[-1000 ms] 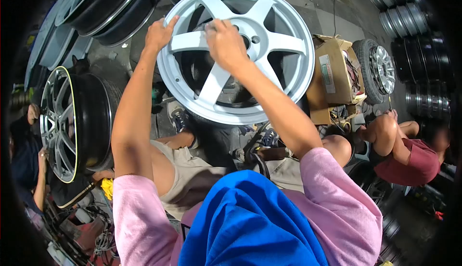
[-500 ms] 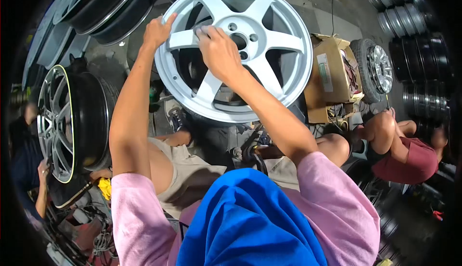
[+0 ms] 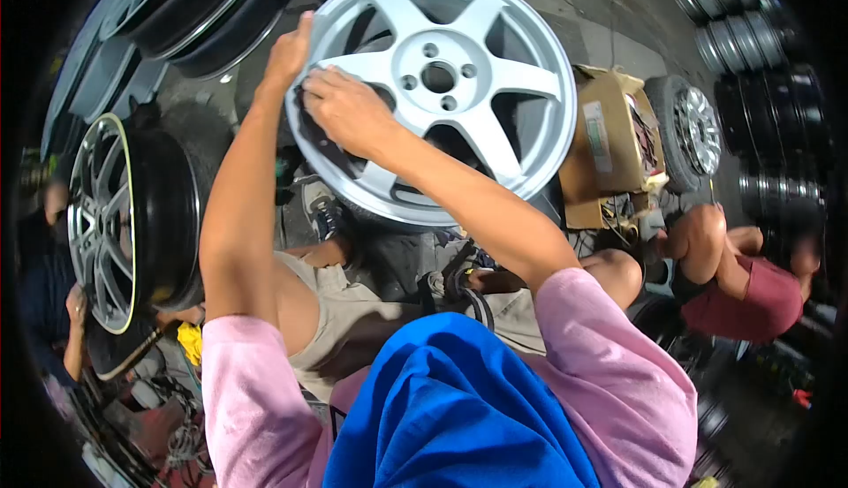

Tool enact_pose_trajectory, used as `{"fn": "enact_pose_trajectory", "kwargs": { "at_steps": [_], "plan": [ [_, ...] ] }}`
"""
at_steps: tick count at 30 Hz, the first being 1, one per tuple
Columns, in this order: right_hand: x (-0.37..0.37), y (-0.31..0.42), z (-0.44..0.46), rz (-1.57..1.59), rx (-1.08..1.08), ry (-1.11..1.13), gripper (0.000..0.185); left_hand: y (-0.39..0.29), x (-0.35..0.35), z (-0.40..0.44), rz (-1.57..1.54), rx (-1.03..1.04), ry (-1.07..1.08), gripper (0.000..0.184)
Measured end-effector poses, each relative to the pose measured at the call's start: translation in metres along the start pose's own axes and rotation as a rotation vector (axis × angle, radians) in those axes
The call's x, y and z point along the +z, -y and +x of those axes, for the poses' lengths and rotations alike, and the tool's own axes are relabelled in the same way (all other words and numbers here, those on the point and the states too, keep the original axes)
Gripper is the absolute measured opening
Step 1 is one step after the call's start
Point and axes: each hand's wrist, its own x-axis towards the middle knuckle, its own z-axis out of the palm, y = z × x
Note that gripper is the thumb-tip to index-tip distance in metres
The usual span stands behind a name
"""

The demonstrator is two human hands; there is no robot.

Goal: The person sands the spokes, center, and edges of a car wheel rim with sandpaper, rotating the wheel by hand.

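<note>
A pale grey-white six-spoke wheel rim (image 3: 481, 90) lies tilted in front of me, with several bolt holes around its hub. My left hand (image 3: 287, 55) grips its left edge, thumb upward and the other fingers mostly hidden behind the edge. Against the outer end of the left spoke, my right hand (image 3: 346, 115) presses with bent fingers. Something small and dark may be under those fingertips, but I cannot make it out.
On the left a co-worker's hand (image 3: 77, 307) holds a spoked wheel (image 3: 108, 223). A cardboard box (image 3: 596, 139) and a tyred wheel (image 3: 680, 130) stand at right. Stacked rims (image 3: 768, 108) line the far right, near a crouching person in a red shirt (image 3: 746, 298).
My right hand has slid left and down along the spoke, from near the hub to the outer edge. The left hand keeps hold of the wheel rim.
</note>
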Motion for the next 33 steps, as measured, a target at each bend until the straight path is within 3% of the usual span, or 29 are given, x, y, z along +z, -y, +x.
{"fn": "enact_pose_trajectory", "kwargs": {
  "at_steps": [3,5,7,9,13,15,17,19,20,22,27,29,31,33],
  "plan": [
    [-0.014,-0.002,-0.014,0.003,0.029,-0.016,0.029,0.005,0.0,0.005,-0.084,-0.097,0.029,0.101],
    [-0.037,-0.011,-0.043,0.004,0.173,-0.101,0.03,-0.007,0.0,-0.009,-0.038,-0.007,-0.016,0.1],
    [-0.078,-0.033,-0.086,-0.185,0.258,0.098,0.029,-0.007,0.001,-0.013,-0.002,0.062,-0.06,0.099],
    [-0.115,-0.049,-0.132,-0.243,0.37,0.089,0.03,-0.004,0.002,-0.007,0.041,0.032,-0.003,0.096],
    [-0.161,-0.049,-0.163,-0.236,0.327,0.064,0.026,-0.006,0.0,-0.013,-0.017,0.058,0.022,0.092],
    [-0.173,-0.058,-0.166,-0.334,0.316,-0.151,0.025,-0.004,0.002,-0.01,0.029,0.052,-0.021,0.09],
    [-0.188,-0.064,-0.168,-0.399,0.506,-0.159,0.025,0.0,0.001,-0.007,0.081,0.047,-0.05,0.089],
    [-0.186,-0.07,-0.17,-0.406,0.682,-0.13,0.028,-0.004,-0.003,-0.005,0.061,0.022,0.085,0.088],
    [-0.184,-0.073,-0.17,-0.41,0.684,-0.135,0.028,-0.007,0.0,-0.007,0.061,0.029,0.085,0.088],
    [-0.175,-0.082,-0.165,-0.53,0.46,0.002,0.032,-0.005,0.002,-0.012,0.06,0.082,-0.033,0.089],
    [-0.173,-0.098,-0.164,-0.615,0.624,-0.026,0.034,0.004,0.004,-0.005,0.071,0.089,-0.006,0.091],
    [-0.149,-0.095,-0.167,-0.415,0.44,-0.161,0.027,0.005,0.004,-0.002,0.076,0.058,-0.003,0.092],
    [-0.149,-0.05,-0.143,-0.337,0.321,-0.112,0.015,0.003,0.0,-0.001,0.087,0.073,0.006,0.093],
    [-0.158,-0.083,-0.155,-0.258,0.296,-0.114,0.02,0.003,0.003,-0.005,0.095,0.084,0.022,0.093]
  ]
}}
